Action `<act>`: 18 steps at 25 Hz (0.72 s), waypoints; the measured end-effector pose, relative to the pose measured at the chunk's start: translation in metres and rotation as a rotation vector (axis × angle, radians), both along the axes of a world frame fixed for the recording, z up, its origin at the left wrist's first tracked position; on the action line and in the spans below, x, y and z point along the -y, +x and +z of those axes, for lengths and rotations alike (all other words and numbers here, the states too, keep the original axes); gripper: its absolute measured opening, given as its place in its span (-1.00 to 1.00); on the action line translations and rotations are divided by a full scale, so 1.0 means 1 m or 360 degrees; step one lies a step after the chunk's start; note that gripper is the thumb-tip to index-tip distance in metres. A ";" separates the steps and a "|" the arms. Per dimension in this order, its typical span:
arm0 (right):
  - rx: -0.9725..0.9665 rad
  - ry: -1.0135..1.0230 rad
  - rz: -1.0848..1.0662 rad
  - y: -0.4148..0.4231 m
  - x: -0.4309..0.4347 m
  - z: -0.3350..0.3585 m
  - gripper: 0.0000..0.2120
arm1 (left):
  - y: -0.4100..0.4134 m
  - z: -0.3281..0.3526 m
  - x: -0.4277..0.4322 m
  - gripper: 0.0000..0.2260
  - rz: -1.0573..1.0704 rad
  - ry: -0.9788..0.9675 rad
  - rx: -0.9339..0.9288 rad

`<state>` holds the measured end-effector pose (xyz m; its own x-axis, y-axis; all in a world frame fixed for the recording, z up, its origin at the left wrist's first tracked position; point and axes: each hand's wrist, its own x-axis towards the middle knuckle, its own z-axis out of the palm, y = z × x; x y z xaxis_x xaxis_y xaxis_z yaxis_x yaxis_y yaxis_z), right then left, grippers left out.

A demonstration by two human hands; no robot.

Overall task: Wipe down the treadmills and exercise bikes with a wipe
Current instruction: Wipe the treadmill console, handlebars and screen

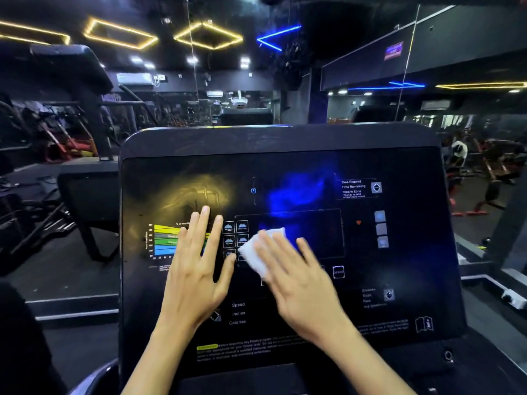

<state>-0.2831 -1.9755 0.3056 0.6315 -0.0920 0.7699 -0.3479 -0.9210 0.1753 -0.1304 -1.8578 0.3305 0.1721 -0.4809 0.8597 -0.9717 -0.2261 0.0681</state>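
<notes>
While my right hand [299, 277] lies flat with its fingers straight and slightly spread, it presses a small white folded wipe [256, 250] against the wide, glossy black treadmill console [405, 252], near the middle of the panel. The wipe shows beyond my fingertips, up and to the left, just beside the small square program icons [235, 233]; the rest of it is hidden under my fingers. My left hand [196, 266] is open too, fingers straight, thumb out to the right, resting flat on the panel over the right end of the striped yellow, green and blue heart-rate chart [164, 240]. It holds nothing. My left thumb tip sits close to the wipe's lower-left edge, and my hands do not touch.
</notes>
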 end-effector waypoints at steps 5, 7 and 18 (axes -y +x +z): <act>0.0571 0.0492 -0.0705 -0.019 0.066 0.051 -0.46 | -0.006 0.011 0.011 -0.46 0.0003 0.0005 0.0025; 0.0639 0.0655 -0.0546 0.003 0.068 0.082 -0.46 | -0.009 0.019 0.022 -0.46 -0.0011 -0.0004 0.0019; 0.0691 0.0605 -0.0569 0.004 0.093 0.117 -0.47 | -0.020 0.051 0.068 -0.44 0.0014 -0.0038 0.0118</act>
<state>-0.2795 -2.0689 0.4226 0.1528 -0.5520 0.8198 -0.6084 -0.7062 -0.3621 -0.1506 -1.9256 0.3813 0.1117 -0.4588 0.8815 -0.9722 -0.2340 0.0014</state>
